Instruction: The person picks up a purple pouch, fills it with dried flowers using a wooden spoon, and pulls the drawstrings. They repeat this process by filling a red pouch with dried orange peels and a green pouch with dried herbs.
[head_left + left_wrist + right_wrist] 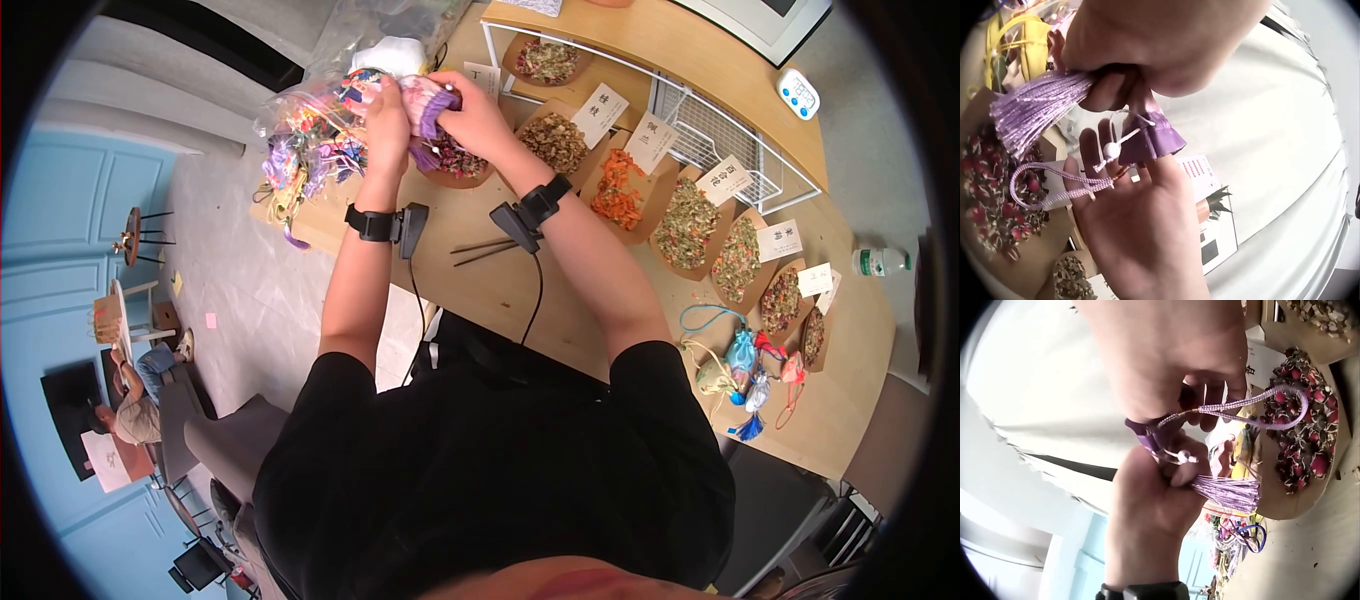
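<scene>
Both hands are on a purple drawstring sachet pouch (1154, 140) with a ruffled mouth, over the far left of the table. My left hand (388, 130) grips its pinkish body, largely hidden in the fingers; a lilac tassel (1041, 109) hangs out beside the thumb. At the mouth, my right hand (475, 120) holds the purple edge between thumb and forefinger, its other fingers loosely spread. From the pouch trail a braided lilac cord loop (1222, 406) and a thin white drawstring with a white bead (1112, 150). Dried rosebuds (1319, 462) lie in a paper tray just below the hands.
Beside the left hand lies a clear plastic bag (300, 140) of colourful pouches. Labelled paper trays of dried flowers, one with orange petals (618, 190), curve along a white wire rack (720, 125). Dark chopsticks (485, 247) lie midtable; finished-looking pouches (740, 350) sit at right. A person (135, 405) sits far left.
</scene>
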Available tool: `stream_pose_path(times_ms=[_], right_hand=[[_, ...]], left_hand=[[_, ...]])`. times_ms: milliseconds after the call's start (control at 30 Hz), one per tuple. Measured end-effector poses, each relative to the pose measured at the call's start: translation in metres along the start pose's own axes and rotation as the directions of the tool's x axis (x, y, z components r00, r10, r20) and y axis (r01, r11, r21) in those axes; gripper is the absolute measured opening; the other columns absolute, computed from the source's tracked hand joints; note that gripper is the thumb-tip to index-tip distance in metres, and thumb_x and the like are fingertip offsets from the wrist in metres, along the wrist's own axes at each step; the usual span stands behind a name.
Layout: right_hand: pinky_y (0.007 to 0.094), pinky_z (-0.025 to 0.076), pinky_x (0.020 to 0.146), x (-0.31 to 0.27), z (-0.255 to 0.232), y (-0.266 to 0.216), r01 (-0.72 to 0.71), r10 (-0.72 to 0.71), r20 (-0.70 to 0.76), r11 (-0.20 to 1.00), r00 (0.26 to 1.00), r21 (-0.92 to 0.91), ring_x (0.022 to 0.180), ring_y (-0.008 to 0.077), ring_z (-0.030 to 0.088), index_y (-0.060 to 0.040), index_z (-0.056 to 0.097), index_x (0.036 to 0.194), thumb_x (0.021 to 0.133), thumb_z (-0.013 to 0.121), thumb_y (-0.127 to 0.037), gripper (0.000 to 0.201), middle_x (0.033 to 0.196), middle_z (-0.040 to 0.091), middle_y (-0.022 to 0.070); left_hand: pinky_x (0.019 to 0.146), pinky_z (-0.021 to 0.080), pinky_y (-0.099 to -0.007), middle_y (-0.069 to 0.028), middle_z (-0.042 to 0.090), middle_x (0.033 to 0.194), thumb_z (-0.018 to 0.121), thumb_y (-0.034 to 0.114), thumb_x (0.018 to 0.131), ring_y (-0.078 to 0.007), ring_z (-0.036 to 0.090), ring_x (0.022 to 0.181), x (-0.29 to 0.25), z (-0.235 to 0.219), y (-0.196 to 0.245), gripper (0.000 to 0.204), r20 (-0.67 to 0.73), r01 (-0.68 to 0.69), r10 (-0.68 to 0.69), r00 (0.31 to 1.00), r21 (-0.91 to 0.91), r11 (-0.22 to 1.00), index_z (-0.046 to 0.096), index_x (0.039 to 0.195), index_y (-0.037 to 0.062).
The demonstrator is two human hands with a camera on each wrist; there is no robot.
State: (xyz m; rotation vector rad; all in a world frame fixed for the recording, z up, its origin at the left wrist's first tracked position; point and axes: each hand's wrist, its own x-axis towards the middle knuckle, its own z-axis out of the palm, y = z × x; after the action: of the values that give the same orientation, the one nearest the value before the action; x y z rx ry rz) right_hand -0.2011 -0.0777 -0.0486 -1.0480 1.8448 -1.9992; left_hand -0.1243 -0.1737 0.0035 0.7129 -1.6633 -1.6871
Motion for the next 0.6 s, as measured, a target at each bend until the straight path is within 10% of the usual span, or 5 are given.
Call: stream_pose_path(times_ms=[300, 600], right_hand=[[0.0366, 0.052, 0.077, 0.003, 0.000, -0.021, -0.027, 0.006, -0.118, 0.985, 0.993, -0.171, 0.085, 0.0322, 0.068, -0.0039, 0.067, 0.111, 0.076, 0.064, -0.006, 0.036, 0.095, 0.071, 0.0185], [0.0360, 0.053, 0.077, 0.003, 0.003, -0.005, 0.049, -0.050, -0.098, 0.999, 0.994, -0.009, 0.084, 0.0322, 0.069, -0.0012, 0.069, 0.110, 0.073, 0.065, -0.008, 0.037, 0.093, 0.071, 0.0205]], left_hand=[[0.034, 0.027, -0.0242, 0.0026, 0.050, 0.067, 0.043, 0.039, 0.104, -0.0074, 0.044, 0.045, -0.003, -0.014, 0.005, 0.039, 0.199, 0.244, -0.252, 0.947, 0.067, 0.968, 0.057, 0.089, 0.0062], [0.062, 0.045, -0.0273, -0.0003, 0.058, 0.075, 0.049, 0.031, 0.102, -0.0097, 0.053, 0.070, 0.001, -0.013, -0.007, 0.037, 0.052, 0.044, -0.049, 0.997, 0.093, 0.995, 0.062, 0.104, -0.0032]])
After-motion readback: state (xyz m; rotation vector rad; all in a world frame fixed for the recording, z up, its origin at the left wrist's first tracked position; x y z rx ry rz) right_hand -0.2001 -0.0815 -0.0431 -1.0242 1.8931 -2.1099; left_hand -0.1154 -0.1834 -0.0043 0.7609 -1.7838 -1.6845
